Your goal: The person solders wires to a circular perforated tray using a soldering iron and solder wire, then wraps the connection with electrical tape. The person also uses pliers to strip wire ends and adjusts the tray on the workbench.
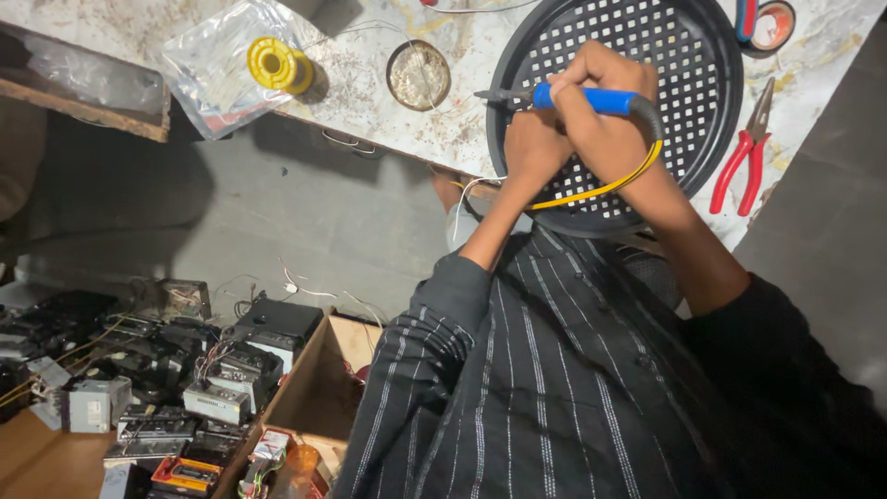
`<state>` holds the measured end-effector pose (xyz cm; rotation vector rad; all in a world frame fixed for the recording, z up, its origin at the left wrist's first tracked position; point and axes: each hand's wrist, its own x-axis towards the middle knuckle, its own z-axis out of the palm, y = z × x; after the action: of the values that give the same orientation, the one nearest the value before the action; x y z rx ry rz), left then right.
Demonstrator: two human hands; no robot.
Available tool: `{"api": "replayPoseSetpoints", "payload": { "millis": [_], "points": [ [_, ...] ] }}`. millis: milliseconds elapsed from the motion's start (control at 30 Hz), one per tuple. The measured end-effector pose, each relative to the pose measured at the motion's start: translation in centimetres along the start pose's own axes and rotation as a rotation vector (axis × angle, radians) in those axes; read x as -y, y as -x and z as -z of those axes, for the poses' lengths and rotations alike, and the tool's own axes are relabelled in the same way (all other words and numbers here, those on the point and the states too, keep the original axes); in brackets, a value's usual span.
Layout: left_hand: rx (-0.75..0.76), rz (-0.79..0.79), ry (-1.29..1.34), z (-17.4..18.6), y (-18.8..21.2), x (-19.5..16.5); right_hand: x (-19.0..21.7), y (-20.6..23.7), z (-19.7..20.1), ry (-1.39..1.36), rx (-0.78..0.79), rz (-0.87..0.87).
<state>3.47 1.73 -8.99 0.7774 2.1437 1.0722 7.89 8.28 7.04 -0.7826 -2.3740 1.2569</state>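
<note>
My right hand (605, 115) grips a soldering iron (591, 99) by its blue handle, tip pointing left over the rim of a black perforated round tray (688, 55). The iron's yellow cord (605, 188) loops under my right wrist. My left hand (531, 148) sits just below the tip with its fingers curled shut. A thin white wire (465, 199) trails out from under that hand and off the table edge. What lies inside the left fist is hidden.
On the speckled white table (370, 37) lie red-handled pliers (747, 152), a round metal tin (418, 76), a yellow spool (277, 65) in a plastic bag and a tape roll (774, 23). Below left, several electronic modules (217, 383) and a cardboard box (319, 393) crowd the floor.
</note>
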Motion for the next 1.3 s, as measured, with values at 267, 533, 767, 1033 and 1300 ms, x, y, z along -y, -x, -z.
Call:
{"api": "replayPoseSetpoints", "payload": {
  "millis": [267,533,767,1033,1300],
  "points": [
    [-0.012,-0.007,-0.034,-0.1,0.1,0.0,-1.3,-0.5,-1.0,-0.108,0.005,0.112],
    [-0.002,0.008,-0.031,0.3,0.1,-0.3,-1.5,-0.6,-0.9,-0.065,0.004,0.096],
    [0.0,0.036,-0.041,0.5,0.1,-0.5,-1.3,-0.6,-0.7,-0.106,0.009,0.129],
    [0.026,0.031,-0.021,0.7,0.2,-0.2,-0.8,3.0,7.4,-0.039,-0.149,0.07],
    [0.004,0.034,-0.005,1.1,0.3,-0.6,-2.1,6.3,8.9,0.166,-0.062,-0.05]
  ]
}}
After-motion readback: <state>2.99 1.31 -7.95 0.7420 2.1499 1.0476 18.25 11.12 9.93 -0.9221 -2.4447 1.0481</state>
